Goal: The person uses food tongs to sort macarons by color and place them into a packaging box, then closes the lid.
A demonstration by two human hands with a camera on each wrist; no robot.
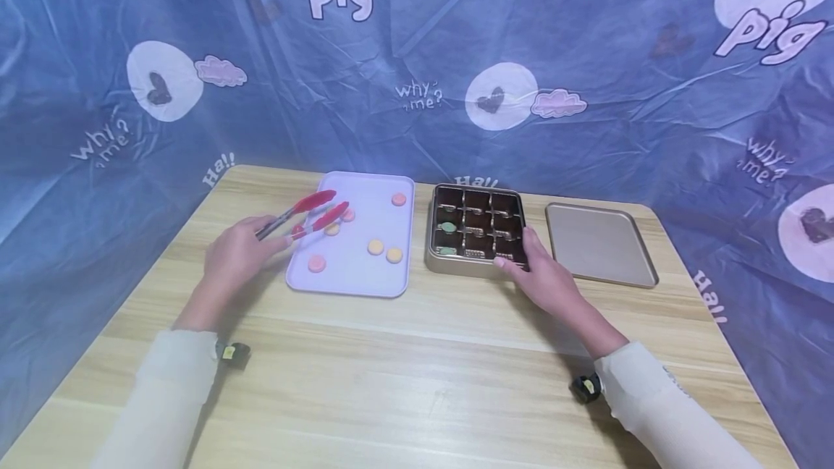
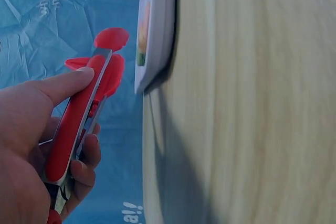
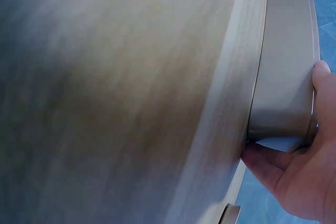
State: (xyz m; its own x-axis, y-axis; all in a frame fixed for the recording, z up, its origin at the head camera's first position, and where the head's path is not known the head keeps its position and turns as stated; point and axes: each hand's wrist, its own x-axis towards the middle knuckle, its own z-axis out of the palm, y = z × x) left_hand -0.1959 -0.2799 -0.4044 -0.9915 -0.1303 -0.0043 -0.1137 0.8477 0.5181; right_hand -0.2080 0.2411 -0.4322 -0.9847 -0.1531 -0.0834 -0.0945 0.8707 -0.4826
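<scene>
Six pink and yellow discs (image 1: 376, 247) lie on the lilac tray (image 1: 355, 282), right of your left grip (image 1: 237, 255), the nearer hand. That grip holds tongs (image 1: 315, 200), tips apart, long axis angled rightward and away over the tray. Your right grip (image 1: 549, 283) holds the divided tin (image 1: 459, 265) at its near right corner.

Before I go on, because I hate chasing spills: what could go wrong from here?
The left hand holds the tongs spread over the tray; one of the round pieces could slip as they close. The right hand grips the box near its corner, so a tug might shift it.
</scene>
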